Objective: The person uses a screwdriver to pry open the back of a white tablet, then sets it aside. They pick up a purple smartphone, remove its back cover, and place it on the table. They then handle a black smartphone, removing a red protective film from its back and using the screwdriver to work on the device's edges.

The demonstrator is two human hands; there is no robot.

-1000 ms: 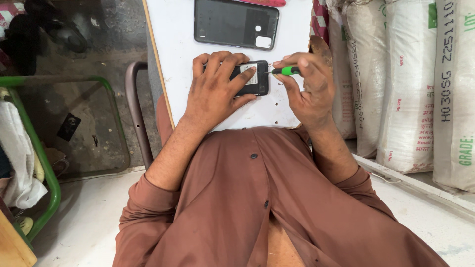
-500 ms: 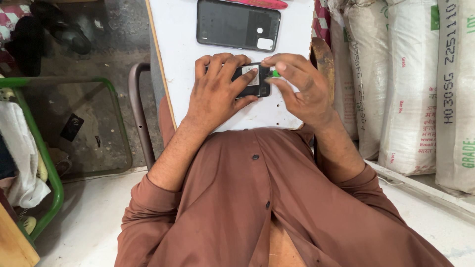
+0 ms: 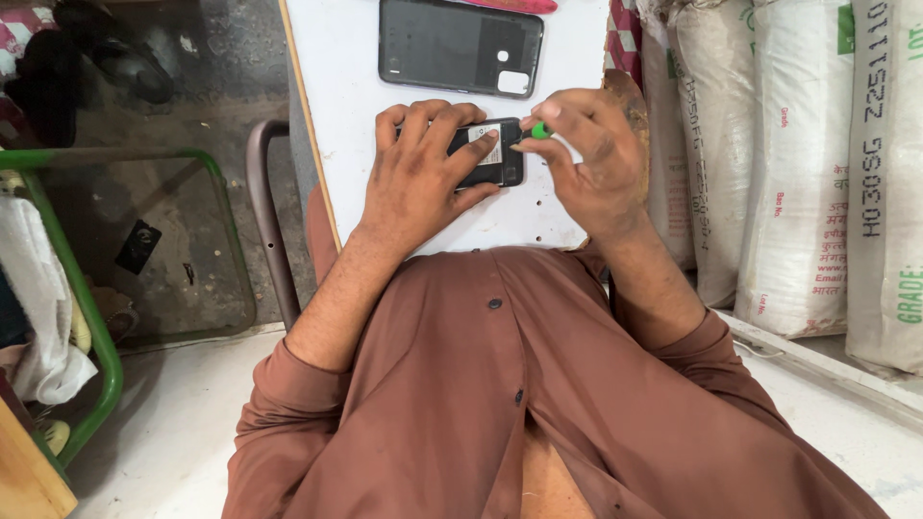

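Pinning the opened phone (image 3: 490, 154) flat on the white board (image 3: 346, 96) with left hand (image 3: 418, 178), right hand (image 3: 586, 159) pinching a green-tipped tool (image 3: 540, 130) at its 3 o'clock edge; detached back cover (image 3: 460, 46) lying at 12 o'clock.

We found bare desk (image 3: 346, 115) left of the left hand (image 3: 418, 178); ahead, the phone cover (image 3: 460, 45) blocked the way, and sacks (image 3: 798, 163) crowded close beside the right hand (image 3: 586, 163).
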